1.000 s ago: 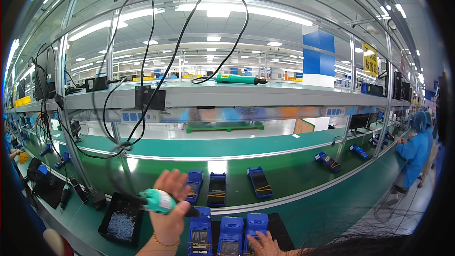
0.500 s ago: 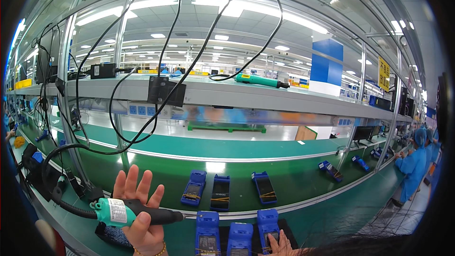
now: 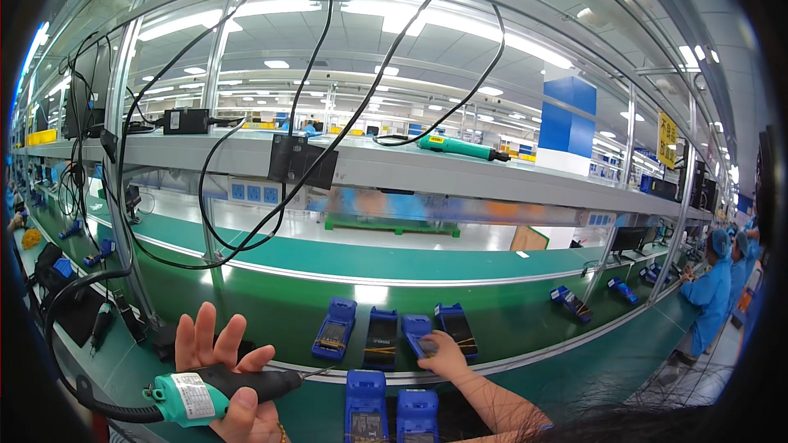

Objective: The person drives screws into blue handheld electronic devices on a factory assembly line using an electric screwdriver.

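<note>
My left hand (image 3: 240, 415) holds a green and black electric screwdriver (image 3: 190, 398) across the palm, its fingers stretched up behind the tool and the thumb in front. The bit points right, above the near edge. My right hand (image 3: 444, 356) reaches onto the green belt, with its fingers closed on the lower part of a blue handheld device (image 3: 417, 328). That device lies between a dark-screened blue device (image 3: 381, 340) and another blue device (image 3: 456, 331). Closer to me, two blue devices, a left one (image 3: 366, 400) and a right one (image 3: 418, 413), lie side by side.
A blue device (image 3: 334, 330) sits further left on the belt (image 3: 279, 312). Above runs a grey shelf (image 3: 369, 166) with a second green screwdriver (image 3: 461, 148) and hanging black cables (image 3: 359, 107). Metal posts (image 3: 139, 221) stand at left. People in blue work at far right.
My right hand has carried a blue device from the near row's right end forward onto the belt. My left hand has shifted slightly left and down with the screwdriver.
</note>
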`<state>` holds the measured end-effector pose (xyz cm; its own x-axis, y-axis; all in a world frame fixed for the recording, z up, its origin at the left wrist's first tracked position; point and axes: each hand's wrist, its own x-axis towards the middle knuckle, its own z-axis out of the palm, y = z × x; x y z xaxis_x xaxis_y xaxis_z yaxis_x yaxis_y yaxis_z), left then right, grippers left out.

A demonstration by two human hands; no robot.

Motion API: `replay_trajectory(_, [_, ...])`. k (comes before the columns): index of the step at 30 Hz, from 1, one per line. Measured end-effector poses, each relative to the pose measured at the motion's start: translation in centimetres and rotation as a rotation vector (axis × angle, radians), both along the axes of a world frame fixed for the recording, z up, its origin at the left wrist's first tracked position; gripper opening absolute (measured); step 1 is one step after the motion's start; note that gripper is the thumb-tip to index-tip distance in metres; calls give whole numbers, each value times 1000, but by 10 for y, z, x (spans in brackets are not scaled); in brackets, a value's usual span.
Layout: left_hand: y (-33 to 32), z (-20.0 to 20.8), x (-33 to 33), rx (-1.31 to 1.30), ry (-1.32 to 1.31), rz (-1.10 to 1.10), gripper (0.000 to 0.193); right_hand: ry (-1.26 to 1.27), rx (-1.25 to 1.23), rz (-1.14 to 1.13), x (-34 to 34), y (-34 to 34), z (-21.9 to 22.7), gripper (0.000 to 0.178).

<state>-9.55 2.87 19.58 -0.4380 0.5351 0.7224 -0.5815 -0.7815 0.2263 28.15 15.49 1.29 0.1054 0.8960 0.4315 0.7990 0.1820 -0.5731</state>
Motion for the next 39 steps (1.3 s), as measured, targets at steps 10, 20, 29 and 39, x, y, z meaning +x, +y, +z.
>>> replay_trajectory(10, [-19,1,-14,-26,-37,93,92,-413,-353,-108,-117,-148,91,78])
replay_trajectory(20, [-21,-5,12,-77,122,-50,88,-551,-172,-282,-111,-171,-20,71])
replay_trajectory(29, [-39,-5,-4,-28,140,-121,87,-723,-498,-279,-124,-189,29,63])
replay_trajectory(39, [-14,-15,1,-22,285,-166,87,205,-607,144,-82,-202,54,59])
